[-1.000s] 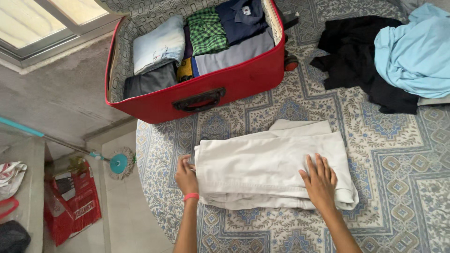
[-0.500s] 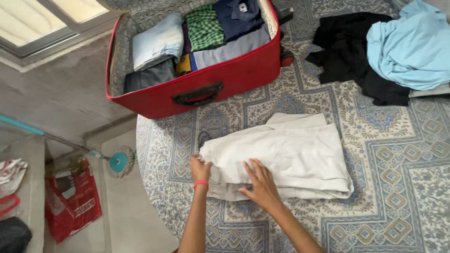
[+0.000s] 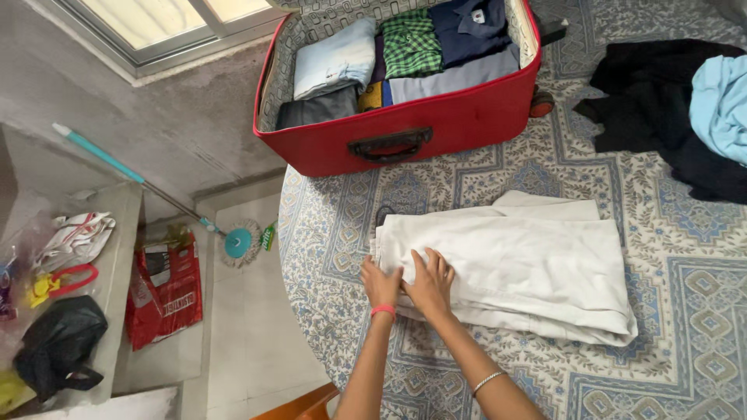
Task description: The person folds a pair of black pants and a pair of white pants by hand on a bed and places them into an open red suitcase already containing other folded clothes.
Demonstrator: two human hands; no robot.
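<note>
Pressing flat on the folded cream trousers (image 3: 513, 272), the left hand (image 3: 380, 285) and right hand (image 3: 429, 281) rest open at the near-left corner; trousers lie on the patterned bed (image 3: 685, 311), just below the red suitcase (image 3: 405, 140).

A red suitcase (image 3: 405, 132) lies open on a bed with a blue patterned sheet (image 3: 685, 311). Inside it are folded clothes: a light blue one (image 3: 334, 66), a green checked shirt (image 3: 411, 43), a dark blue shirt (image 3: 471, 27) and a grey one (image 3: 315, 109). At the right lie black clothes (image 3: 654, 101) with a light blue cloth (image 3: 720, 105) on top. Down on the floor stands a mop (image 3: 237, 243) with a teal handle, a red bag (image 3: 163, 292) just beside it, and a black bag (image 3: 54, 342) on a ledge. A window (image 3: 163, 23) is at the top left.
</note>
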